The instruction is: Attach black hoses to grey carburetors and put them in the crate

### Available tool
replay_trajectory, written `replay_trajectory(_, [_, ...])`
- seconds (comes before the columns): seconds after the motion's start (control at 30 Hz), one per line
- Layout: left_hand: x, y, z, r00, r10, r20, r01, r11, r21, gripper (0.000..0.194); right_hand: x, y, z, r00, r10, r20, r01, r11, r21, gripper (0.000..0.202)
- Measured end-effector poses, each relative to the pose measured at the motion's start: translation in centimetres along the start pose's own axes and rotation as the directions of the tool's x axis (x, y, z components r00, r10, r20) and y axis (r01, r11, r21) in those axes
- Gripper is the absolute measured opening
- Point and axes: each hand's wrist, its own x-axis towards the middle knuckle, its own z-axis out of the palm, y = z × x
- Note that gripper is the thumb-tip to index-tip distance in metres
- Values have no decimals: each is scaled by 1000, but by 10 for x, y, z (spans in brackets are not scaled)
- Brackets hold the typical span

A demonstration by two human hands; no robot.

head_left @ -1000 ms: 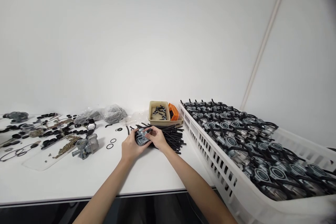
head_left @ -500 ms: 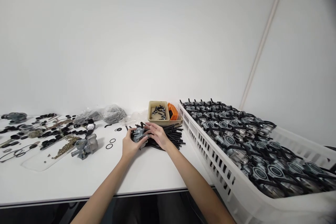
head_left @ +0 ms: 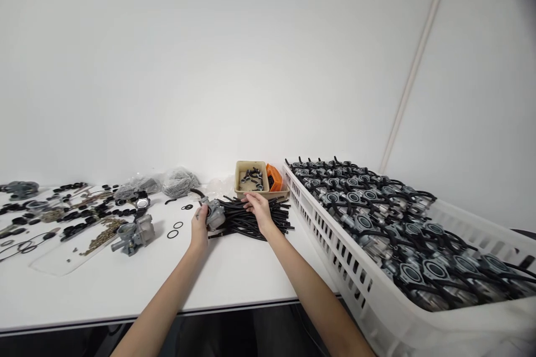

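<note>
My left hand [head_left: 200,227] is closed around a grey metal carburetor [head_left: 215,215], which is tilted and has a short black hose [head_left: 196,192] sticking up from its far left side. Over a heap of black rubber hoses [head_left: 240,223] is my right hand [head_left: 258,211], its fingers slightly bent and apart, with no object visible in them. Whether its fingertips touch the hoses is hard to tell. Another carburetor [head_left: 134,234] stands on the table to the left of my left hand.
A white slotted crate [head_left: 347,256] full of carburetors with hoses stands at the right. Behind the hoses sit a beige tray [head_left: 238,179] of small parts and an orange basket [head_left: 275,177]. Black rings [head_left: 173,234], brass pieces [head_left: 103,237] and a bag of parts [head_left: 181,183] lie leftward.
My left hand has moved slightly left and turned the carburetor. My right hand has come away from the carburetor, moving right over the hoses.
</note>
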Motion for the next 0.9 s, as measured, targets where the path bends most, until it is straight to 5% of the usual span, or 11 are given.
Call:
replay_trajectory(0.1, [6, 6, -2, 989, -140, -37, 129, 967, -221, 66, 4, 3, -4, 978, -199, -58, 174, 941, -290, 19])
replay_trajectory(0.2, [10, 13, -6, 950, -310, -40, 261, 858, -443, 79, 1, 6, -8, 948, -310, 75, 281, 701, -655, 16])
replay_trajectory(0.33, [14, 15, -9, 912, -403, -80, 315, 811, -493, 87, -6, 7, -12, 909, -270, 319, 396, 313, -863, 22])
replay_trajectory(0.43, [17, 11, -12, 893, -443, -84, 334, 775, -537, 85, -8, 4, -14, 903, -229, 364, 411, 209, -887, 23])
replay_trajectory(0.67, [25, 4, -20, 879, -474, -54, 367, 745, -558, 80, -7, 1, -14, 911, -230, 343, 394, 232, -889, 8])
replay_trajectory(0.9, [19, 12, -16, 888, -458, 46, 386, 687, -616, 59, -6, -6, -13, 877, -454, 161, 381, 450, -808, 8])
